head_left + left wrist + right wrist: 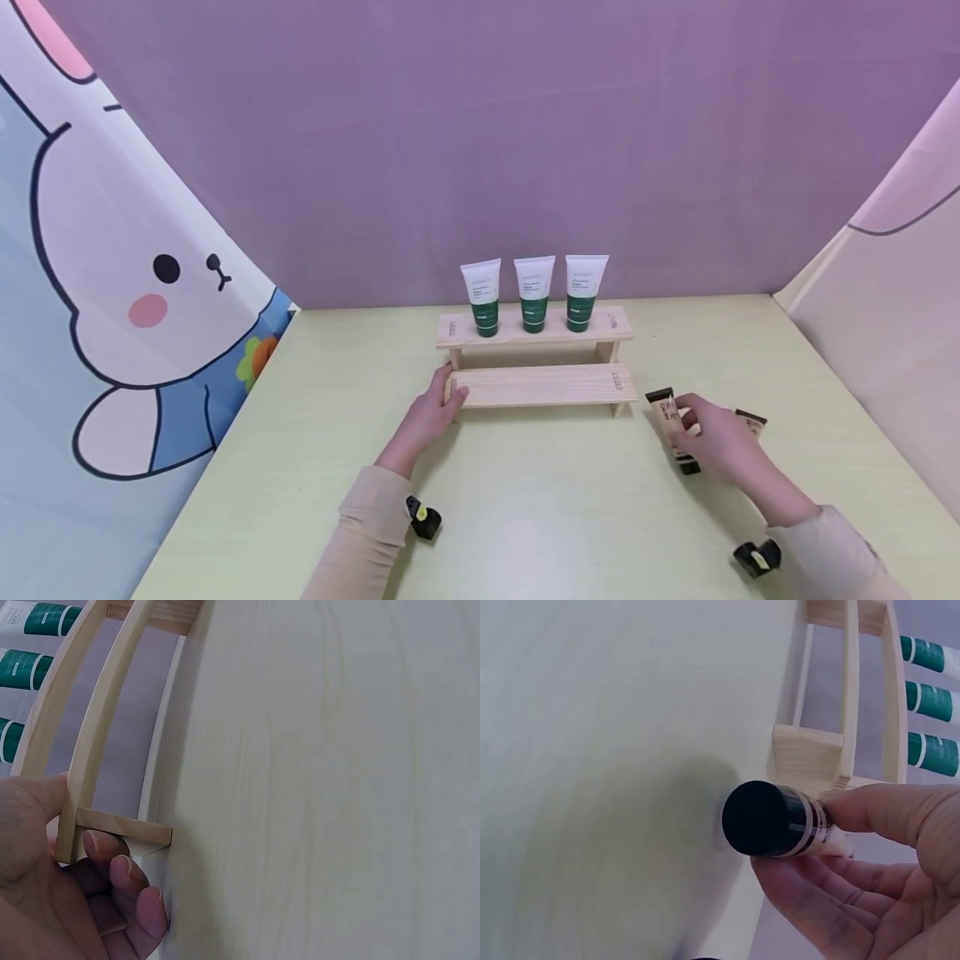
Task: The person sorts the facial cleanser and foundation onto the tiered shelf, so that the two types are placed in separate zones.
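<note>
My left hand (429, 417) grips the left end of the lower tier of a two-tier wooden display rack (536, 387). Its thumb lies on top and its fingers curl under the board (97, 742) by the side support. To the right of the rack, my right hand (718, 442) pinches a beige squeeze tube (664, 415) between thumb and fingers. The tube's black cap (756, 819) points down toward the tabletop. Another beige tube (753, 422) with a dark end shows behind the right hand, mostly hidden by it.
Three white-and-green tubes stand on the upper tier: a left one (483, 296), a middle one (534, 292) and a right one (584, 292). A pale wood-grain table (540, 508) lies under everything. A purple cloth (525, 150) hangs behind, and a rabbit-print cloth (112, 317) hangs at the left.
</note>
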Available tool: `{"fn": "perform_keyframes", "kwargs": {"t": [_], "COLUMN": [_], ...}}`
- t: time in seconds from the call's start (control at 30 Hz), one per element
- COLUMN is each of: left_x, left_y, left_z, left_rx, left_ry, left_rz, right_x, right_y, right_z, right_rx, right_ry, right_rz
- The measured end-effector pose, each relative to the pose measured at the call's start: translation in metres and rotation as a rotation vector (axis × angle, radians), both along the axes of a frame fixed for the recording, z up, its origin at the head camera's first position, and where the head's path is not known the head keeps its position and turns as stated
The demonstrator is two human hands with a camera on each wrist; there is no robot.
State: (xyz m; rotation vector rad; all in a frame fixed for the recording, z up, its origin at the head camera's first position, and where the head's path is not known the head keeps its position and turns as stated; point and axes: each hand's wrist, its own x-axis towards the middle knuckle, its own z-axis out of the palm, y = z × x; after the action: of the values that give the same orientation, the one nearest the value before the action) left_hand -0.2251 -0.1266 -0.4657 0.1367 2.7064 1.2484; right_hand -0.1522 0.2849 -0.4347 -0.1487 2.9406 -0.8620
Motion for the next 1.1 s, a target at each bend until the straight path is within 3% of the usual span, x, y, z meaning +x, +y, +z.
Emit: {"fn": "perform_keyframes", "kwargs": {"t": [0.17, 0.37, 0.57, 0.83, 1.1], "left_x": [0.000, 0.001, 0.002, 0.002, 0.000], "left_y": [-0.001, -0.001, 0.000, 0.000, 0.001], "left_z": [0.000, 0.001, 0.001, 0.001, 0.000], "left_rx": [-0.004, -0.008, -0.011, -0.009, -0.005], "left_ry": [0.022, 0.001, -0.014, -0.008, -0.007], "left_rz": [-0.007, 0.003, 0.005, 0.004, 0.002], "right_x": [-0.001, -0.002, -0.005, -0.014, -0.022], "right_y": [-0.003, -0.010, -0.019, -0.037, -0.061], "right_z": [0.004, 0.011, 0.017, 0.018, 0.022], "right_rx": [-0.052, -0.097, -0.163, -0.278, -0.424], "right_ry": [0.081, 0.142, 0.166, 0.226, 0.203], "right_rz": [-0.014, -0.007, 0.007, 0.086, 0.122]}}
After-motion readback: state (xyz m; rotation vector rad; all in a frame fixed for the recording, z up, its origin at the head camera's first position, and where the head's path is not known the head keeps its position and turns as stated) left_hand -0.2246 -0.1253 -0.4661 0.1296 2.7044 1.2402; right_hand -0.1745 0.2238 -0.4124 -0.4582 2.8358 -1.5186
